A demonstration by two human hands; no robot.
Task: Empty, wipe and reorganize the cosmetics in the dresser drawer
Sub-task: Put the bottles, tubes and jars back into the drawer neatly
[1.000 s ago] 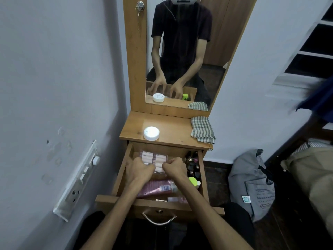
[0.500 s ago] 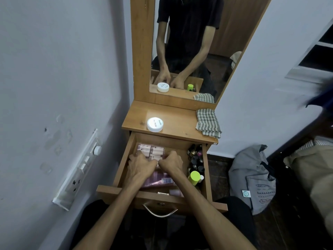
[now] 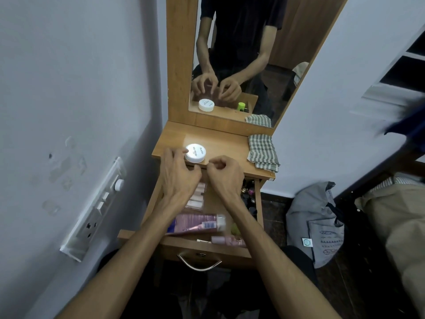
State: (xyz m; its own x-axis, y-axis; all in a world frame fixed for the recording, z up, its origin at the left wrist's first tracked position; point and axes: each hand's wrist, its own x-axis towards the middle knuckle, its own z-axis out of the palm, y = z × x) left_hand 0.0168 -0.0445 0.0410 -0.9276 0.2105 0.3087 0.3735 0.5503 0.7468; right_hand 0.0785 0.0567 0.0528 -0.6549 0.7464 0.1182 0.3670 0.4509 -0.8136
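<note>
The wooden dresser drawer (image 3: 200,252) stands pulled open. Both hands are raised over its back half. My left hand (image 3: 177,178) and my right hand (image 3: 224,174) each pinch the top edge of a clear pack of pink tubes (image 3: 196,196), which hangs between my wrists, blurred. In the drawer lie a long pink tube (image 3: 195,223), a small pink bottle (image 3: 226,240), a green-capped item (image 3: 234,229) and several small dark bottles (image 3: 249,194) along the right side. A white round jar (image 3: 195,153) sits on the dresser top just beyond my left fingers.
A folded checked cloth (image 3: 262,150) lies at the right of the dresser top (image 3: 220,143), below the mirror (image 3: 241,54). A switch panel (image 3: 96,210) is on the left wall. A grey bag (image 3: 317,222) sits on the floor to the right.
Both hands have come up out of the drawer toward the dresser top, lifting the clear pack of pink tubes. The camera has tilted further down.
</note>
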